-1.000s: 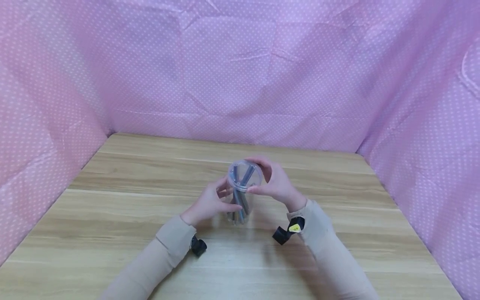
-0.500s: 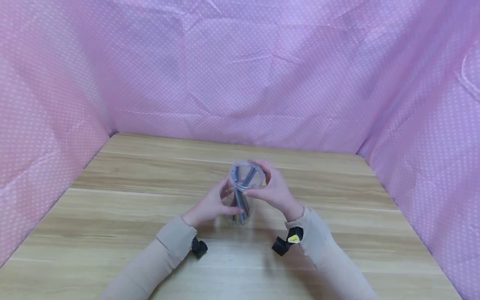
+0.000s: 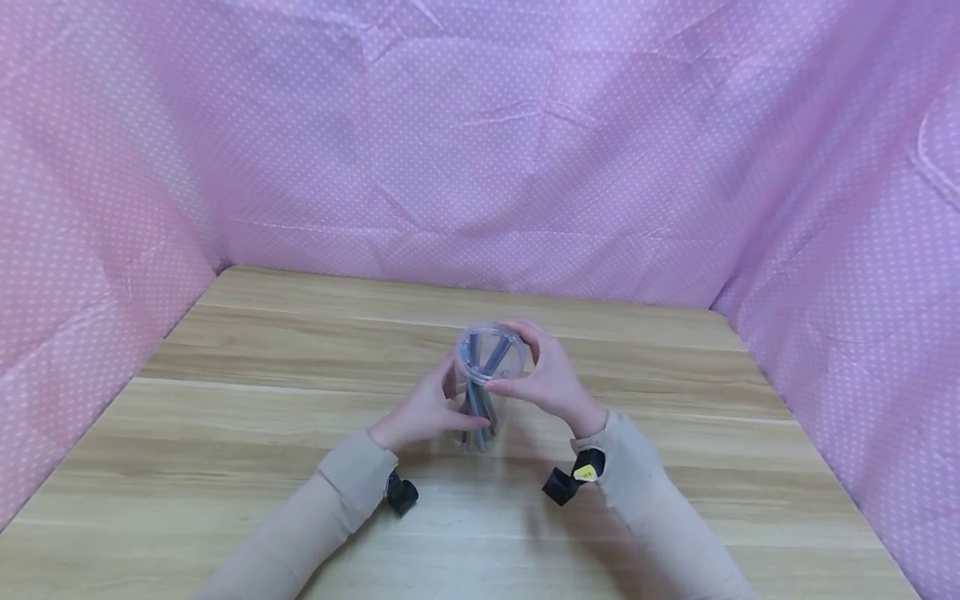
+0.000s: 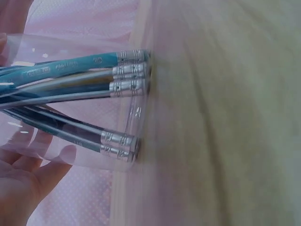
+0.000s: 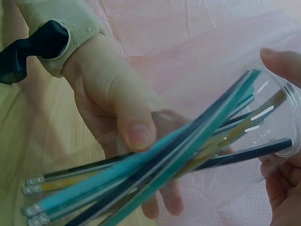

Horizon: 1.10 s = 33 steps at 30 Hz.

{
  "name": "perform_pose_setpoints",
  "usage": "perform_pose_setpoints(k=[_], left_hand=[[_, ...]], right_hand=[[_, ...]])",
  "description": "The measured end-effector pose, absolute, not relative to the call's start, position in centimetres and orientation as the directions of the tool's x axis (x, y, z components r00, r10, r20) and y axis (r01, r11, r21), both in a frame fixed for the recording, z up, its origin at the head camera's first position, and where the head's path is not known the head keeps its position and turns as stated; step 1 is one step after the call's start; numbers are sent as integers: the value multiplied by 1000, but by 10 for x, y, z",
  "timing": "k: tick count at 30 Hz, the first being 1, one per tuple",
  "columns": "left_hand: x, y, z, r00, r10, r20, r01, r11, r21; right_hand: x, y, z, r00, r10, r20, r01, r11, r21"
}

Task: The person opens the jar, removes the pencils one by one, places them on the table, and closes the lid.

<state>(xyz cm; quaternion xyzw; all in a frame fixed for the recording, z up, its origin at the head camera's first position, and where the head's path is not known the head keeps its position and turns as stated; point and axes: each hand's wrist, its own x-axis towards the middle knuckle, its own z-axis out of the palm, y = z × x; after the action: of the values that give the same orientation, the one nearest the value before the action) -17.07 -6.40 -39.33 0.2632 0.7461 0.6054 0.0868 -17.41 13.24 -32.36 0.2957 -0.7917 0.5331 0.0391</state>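
Observation:
A clear plastic jar (image 3: pixel 497 433) stands upright, tilted slightly, near the middle of the table. Several pencils (image 4: pixel 70 68) in teal, dark and yellowish tones lie crossed inside it, their silver-banded eraser ends at the bottom. My left hand (image 3: pixel 422 410) grips the jar's body, thumb across the front and fingers behind. At the top, my right hand (image 3: pixel 553 379) holds the clear round rim (image 3: pixel 517 367) between its thumb and fingers. The right wrist view shows my left hand (image 5: pixel 110 94) around the body and part of my right hand (image 5: pixel 287 200) at the rim.
The table (image 3: pixel 225 417) has a light wood-grain top. Pink cloth with white dots (image 3: pixel 480 167) hangs behind it and along both sides. A small black camera (image 3: pixel 402 493) is strapped at the left wrist, another black camera (image 3: pixel 559 486) at the right.
My right hand has shifted slightly down and left around the jar's rim. The left hand keeps its grip, and the jar stays almost in place.

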Motion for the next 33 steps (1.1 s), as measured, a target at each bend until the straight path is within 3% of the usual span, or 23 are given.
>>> perform_pose_setpoints(k=[6,13,17,23,33], left_hand=[[-172,-66,-392,-851,504,149,265,166,950],[-171,-69,-391,-795,587,151,290,150,945],[-172,-70,-390,-778,608,158,291,125,949],[-174,-71,-390,-772,616,160,294,122,948],[-172,-71,-390,-762,631,144,273,112,955]], right_hand=[[-179,137,-321,-798,-487,355,-514,243,-823],[-187,146,-324,-663,-661,352,-475,8,-880],[-189,148,-326,-629,-690,358,-481,-17,-877],[-187,151,-329,-665,-654,361,-482,7,-876],[-168,155,-329,-758,-471,450,-529,41,-848]])
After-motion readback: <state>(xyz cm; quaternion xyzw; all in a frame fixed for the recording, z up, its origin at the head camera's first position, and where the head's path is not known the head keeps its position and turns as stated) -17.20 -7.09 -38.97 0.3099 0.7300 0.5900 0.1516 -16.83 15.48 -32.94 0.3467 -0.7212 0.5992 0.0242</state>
